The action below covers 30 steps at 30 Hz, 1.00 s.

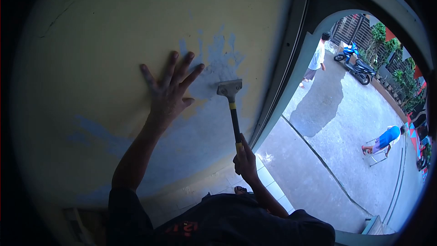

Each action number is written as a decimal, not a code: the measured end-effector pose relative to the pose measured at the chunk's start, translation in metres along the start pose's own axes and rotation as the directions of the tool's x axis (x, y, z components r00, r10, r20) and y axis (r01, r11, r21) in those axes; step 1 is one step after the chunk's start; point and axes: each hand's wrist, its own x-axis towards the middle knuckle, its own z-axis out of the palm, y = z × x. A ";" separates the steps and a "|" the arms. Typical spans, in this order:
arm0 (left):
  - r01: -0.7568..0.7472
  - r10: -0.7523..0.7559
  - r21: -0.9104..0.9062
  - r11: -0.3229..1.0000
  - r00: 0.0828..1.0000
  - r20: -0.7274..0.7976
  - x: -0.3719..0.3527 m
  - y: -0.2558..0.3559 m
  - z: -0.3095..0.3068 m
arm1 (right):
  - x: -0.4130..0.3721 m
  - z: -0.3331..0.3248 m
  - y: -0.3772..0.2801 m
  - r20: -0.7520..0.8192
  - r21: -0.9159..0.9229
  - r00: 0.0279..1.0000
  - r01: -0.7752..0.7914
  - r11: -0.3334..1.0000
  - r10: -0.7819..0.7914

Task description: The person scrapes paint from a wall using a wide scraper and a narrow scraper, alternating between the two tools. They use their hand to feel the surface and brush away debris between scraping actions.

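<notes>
My left hand (169, 92) lies with fingers spread against the yellow painted wall (123, 32). In my right hand (246, 160) is the handle of a long-handled scraper (234, 117), black with yellow bands. Its wide metal head (229, 87) is up at the wall, to the right of my left hand. Around and above the head, a bare patch (223, 57) shows pale grey-blue where the yellow paint is gone. Lower down, a larger pale area (191, 139) spreads below my left hand.
A door frame (291, 64) borders the wall on the right. Outside are a paved yard (318, 164), a blue motor scooter (357, 64), a walking person in a white top (317, 57) and another person bent over a walking frame (387, 139). White floor tiles (268, 182) lie below me.
</notes>
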 end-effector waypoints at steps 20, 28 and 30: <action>0.020 -0.020 0.010 1.000 0.999 0.045 0.001 0.004 -0.004 | 0.009 0.001 0.007 -0.007 0.036 0.997 0.082 0.996 -0.082; 0.032 -0.029 -0.096 0.995 0.999 0.028 0.000 0.002 -0.006 | 0.006 0.002 0.004 -0.007 0.068 0.998 0.061 0.996 -0.061; 0.030 -0.027 -0.099 0.995 0.999 0.033 0.000 0.003 -0.008 | 0.005 -0.002 0.002 -0.007 0.077 0.999 0.043 0.996 -0.042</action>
